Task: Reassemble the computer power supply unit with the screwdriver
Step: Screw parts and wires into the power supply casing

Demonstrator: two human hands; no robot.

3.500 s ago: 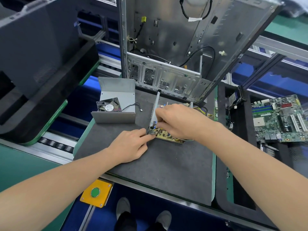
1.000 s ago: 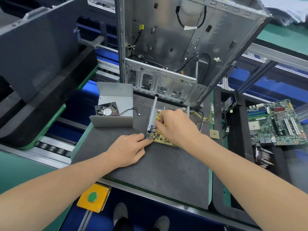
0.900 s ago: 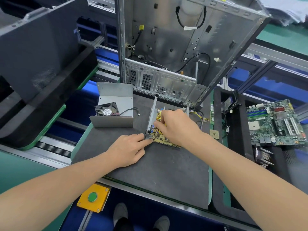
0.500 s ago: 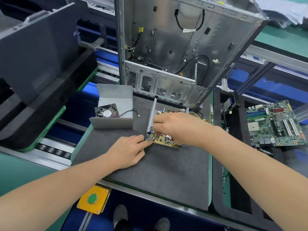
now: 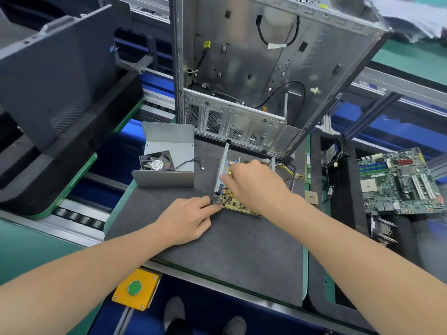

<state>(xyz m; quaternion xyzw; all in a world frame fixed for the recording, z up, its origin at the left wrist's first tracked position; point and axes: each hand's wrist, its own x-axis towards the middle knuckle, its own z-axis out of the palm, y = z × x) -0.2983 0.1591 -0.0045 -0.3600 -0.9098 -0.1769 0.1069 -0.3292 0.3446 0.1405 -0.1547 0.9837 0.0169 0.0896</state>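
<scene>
The open power supply base lies on the dark mat (image 5: 232,247), its yellow circuit board (image 5: 238,207) flat inside and its grey side wall (image 5: 222,170) standing upright on the left. My left hand (image 5: 186,221) pinches the near corner of that wall. My right hand (image 5: 251,184) covers the board with its fingers curled down among the components; what they hold is hidden. The grey metal cover (image 5: 167,155) with the black fan (image 5: 156,162) sits apart to the left. No screwdriver is in view.
An empty silver computer case (image 5: 254,68) stands upright just behind the board. A green motherboard (image 5: 399,182) lies on the right, a black panel (image 5: 55,76) leans at the left, and a yellow box with a green button (image 5: 135,288) hangs below the mat's front edge.
My right hand has shifted slightly back and left over the board, towards the upright wall. My left hand has kept its pinch on the wall's corner.
</scene>
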